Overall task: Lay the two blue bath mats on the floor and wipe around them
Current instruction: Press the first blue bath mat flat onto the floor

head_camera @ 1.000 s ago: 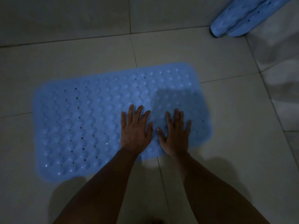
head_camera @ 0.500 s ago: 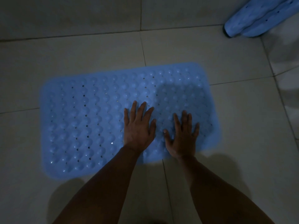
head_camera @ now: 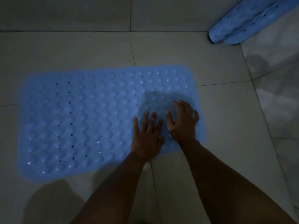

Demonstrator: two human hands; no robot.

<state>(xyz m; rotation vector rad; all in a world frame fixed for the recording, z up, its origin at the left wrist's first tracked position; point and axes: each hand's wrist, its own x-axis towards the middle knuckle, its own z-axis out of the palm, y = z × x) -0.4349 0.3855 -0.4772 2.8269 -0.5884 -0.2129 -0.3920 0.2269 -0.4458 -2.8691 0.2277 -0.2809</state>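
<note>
Fingers of the right hand (head_camera: 183, 122), flat a moment ago, now lift and curl loosely off the blue bath mat (head_camera: 97, 123) spread on the tiled floor (head_camera: 80, 50), while the left hand (head_camera: 146, 135) presses with fingers splayed, so the rolled second mat (head_camera: 242, 21) at the far right probably comes next.

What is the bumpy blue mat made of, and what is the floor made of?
The flat blue mat looks like soft rubber or plastic: glossy moulded bumps catch the light, and rows of small holes run through it. The floor looks like glazed ceramic tile: smooth pale squares with thin dark joints.
</note>
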